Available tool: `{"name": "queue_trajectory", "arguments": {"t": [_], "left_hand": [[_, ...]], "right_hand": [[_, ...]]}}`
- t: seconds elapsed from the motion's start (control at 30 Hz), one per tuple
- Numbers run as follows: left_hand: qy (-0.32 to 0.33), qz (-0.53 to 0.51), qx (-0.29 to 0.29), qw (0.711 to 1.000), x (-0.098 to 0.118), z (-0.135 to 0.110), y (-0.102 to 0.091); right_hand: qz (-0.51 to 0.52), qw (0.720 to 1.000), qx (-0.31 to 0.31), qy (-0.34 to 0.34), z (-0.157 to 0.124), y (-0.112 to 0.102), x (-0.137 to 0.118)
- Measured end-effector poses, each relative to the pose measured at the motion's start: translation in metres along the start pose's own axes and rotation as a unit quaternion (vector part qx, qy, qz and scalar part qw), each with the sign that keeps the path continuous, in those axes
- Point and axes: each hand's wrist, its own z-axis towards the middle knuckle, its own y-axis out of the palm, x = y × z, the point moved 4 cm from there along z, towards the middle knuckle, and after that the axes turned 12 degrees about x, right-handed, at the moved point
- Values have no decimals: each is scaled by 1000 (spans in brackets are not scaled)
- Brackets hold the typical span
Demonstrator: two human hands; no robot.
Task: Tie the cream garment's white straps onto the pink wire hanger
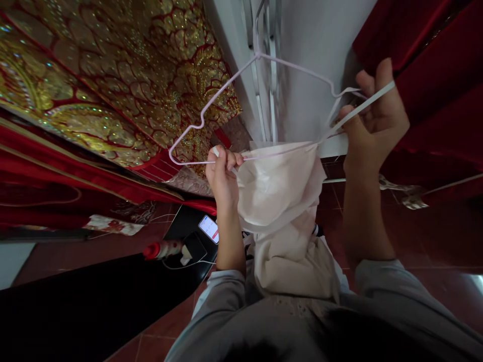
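Grey fabric, the wearer's shirt, sits nearest my camera, below both hands, and just ahead the cream cloth fills the gap between the forearms, its upper edge level with the hanger. From my remote seat, I see the left hand closed on the hanger's lower bar, a bit of white at its fingertips that I can't make out. The right hand is spread wide, the strap drawn taut from the cloth across its fingers. I judge the step in hand as working the strap over the hanger's right end; to my mind the next move calls for a steady left grip while the right seats the strap and lets the tension off gently. Outside the left forearm lies the phone. Beyond the left hand hangs the gold robe; beyond the right, red fabric; past both, the white panel.
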Motion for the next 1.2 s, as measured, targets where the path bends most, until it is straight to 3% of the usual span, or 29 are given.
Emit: {"name": "queue_trajectory", "arguments": {"t": [0.13,0.3,0.5,0.6,0.7,0.77,0.83,0.9,0.97,1.0,1.1,1.13,1.17,1.2], "left_hand": [[-1,-23,-27,999,-1,-1,-2],[0,-49,-49,998,-3,-6,-3],[9,-46,-34,998,-8,-14,6],[13,-32,-16,999,-7,-11,7],[8,-33,13,999,-6,-5,3],[1,-38,26,999,-5,-1,-1],[-5,-42,20,999,-5,0,-3],[-4,-49,6,999,-3,-1,-3],[0,-52,-4,999,-1,-3,-2],[-1,-51,-3,999,0,-3,-2],[-5,-46,9,999,-1,-2,-1],[-5,-47,13,999,-2,-2,-1],[-2,-48,15,999,-3,-1,-1],[1,-49,16,999,-4,0,-1]], "right_hand": [[26,998,20,59,-1,1,15],[9,999,29,43,10,6,11],[42,998,49,-6,24,4,24],[-28,999,-20,4,23,10,17],[-44,988,-146,-29,25,21,6],[-64,982,-177,-30,31,21,13],[-96,990,-105,10,41,8,35],[-110,993,20,47,44,-15,57],[-108,989,94,35,35,-36,66],[-100,988,114,11,27,-43,63],[-51,966,191,-167,-9,-52,23],[-52,956,196,-210,-21,-49,7],[-68,965,157,-200,-29,-40,-5],[-85,980,49,-175,-36,-24,-13]]}}
